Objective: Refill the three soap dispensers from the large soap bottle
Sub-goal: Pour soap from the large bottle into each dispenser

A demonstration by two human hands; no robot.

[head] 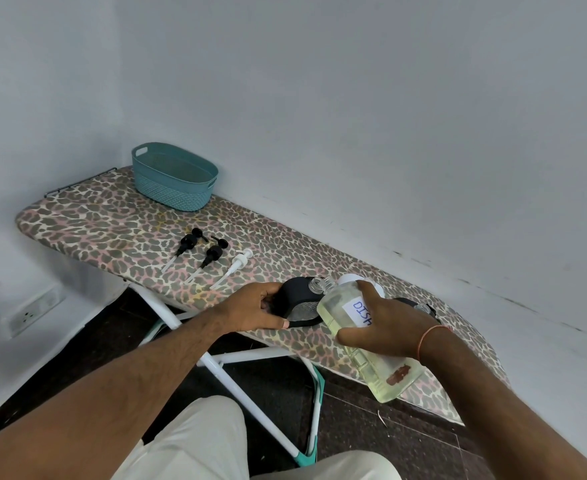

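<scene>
My right hand (pixel 387 323) grips the large clear soap bottle (pixel 371 358) of pale yellow liquid, tilted with its mouth toward the open neck of a black soap dispenser (pixel 302 299). My left hand (pixel 257 308) holds that dispenser from the left side on the ironing board (pixel 112 233). A second black dispenser (pixel 420 308) and a white one (pixel 349 279) stand behind the bottle, mostly hidden. Three pump heads lie on the board: two black pumps (pixel 190 242) (pixel 212 254) and a white pump (pixel 238 263).
A teal plastic basket (pixel 174 178) stands at the far end of the leopard-print board, close to the wall. A wall socket (pixel 29 315) is low on the left. The board's white legs (pixel 236 386) cross below, above a dark floor.
</scene>
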